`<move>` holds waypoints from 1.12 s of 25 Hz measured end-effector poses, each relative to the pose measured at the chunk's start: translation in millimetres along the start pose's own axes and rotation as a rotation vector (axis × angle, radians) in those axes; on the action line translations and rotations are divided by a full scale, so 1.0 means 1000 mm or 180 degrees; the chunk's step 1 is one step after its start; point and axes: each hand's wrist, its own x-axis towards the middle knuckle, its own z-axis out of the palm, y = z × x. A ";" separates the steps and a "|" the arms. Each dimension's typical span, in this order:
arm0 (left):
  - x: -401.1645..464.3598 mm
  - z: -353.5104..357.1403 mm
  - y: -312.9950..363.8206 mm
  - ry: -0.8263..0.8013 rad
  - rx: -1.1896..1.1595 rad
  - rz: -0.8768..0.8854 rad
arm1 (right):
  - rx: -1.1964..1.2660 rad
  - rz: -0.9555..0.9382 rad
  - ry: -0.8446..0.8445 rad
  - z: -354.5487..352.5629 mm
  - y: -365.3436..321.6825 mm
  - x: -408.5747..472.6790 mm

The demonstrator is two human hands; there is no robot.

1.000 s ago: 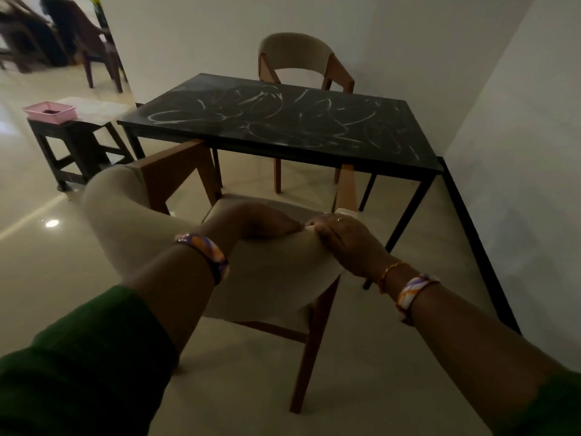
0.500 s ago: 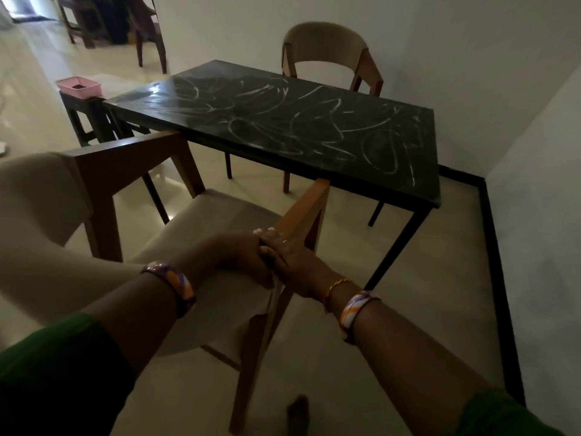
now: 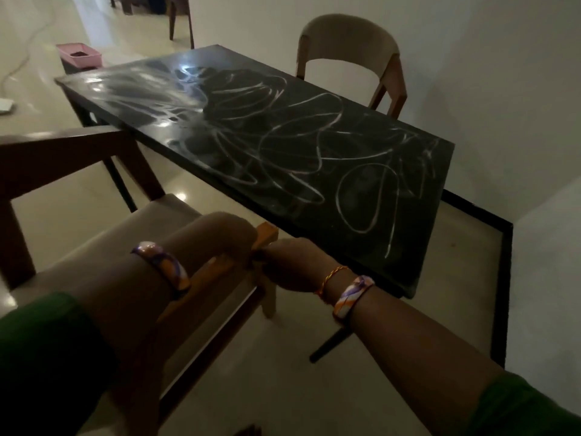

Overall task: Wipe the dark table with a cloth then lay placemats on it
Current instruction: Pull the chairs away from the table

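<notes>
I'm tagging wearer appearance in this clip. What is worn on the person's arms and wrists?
Both arms have dark green sleeves pushed up the forearms. The left hand wrist carries a purple, orange and white band; the right hand wrist has a matching band plus a thin orange-gold thread bracelet.

Fingers of left hand [image 3: 226,237] and right hand [image 3: 286,265] hidden behind near chair [image 3: 176,212] corner; pink tray [image 3: 80,53] contents indistinct.

My table [image 3: 361,171] was black with white scribbles, my sleeves [image 3: 47,357] green, the tray [image 3: 80,53] pink.
</notes>
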 end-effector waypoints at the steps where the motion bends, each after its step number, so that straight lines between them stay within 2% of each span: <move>1: 0.008 -0.020 0.025 0.0135 -0.0068 0.0200 | 0.0024 0.0163 0.0024 -0.013 0.027 -0.008; 5: 0.058 -0.092 0.135 0.0379 0.0201 0.0794 | -0.0243 0.0664 0.0310 -0.044 0.163 -0.065; 8: 0.115 -0.134 0.217 0.0932 0.0622 0.1042 | -0.0218 0.0969 0.0633 -0.038 0.276 -0.115; 10: 0.155 -0.156 0.275 0.1250 0.0733 0.1106 | -0.0320 0.1017 0.0651 -0.031 0.349 -0.147; 16: 0.255 -0.212 0.413 0.1056 0.0349 0.1013 | -0.0408 0.1064 0.0180 -0.029 0.531 -0.214; 22: 0.345 -0.293 0.442 0.1257 -0.0144 0.0828 | -0.0339 0.0811 0.0097 -0.030 0.676 -0.188; 28: 0.467 -0.414 0.442 0.1598 -0.0364 0.0821 | -0.0499 0.0483 0.0014 -0.081 0.831 -0.099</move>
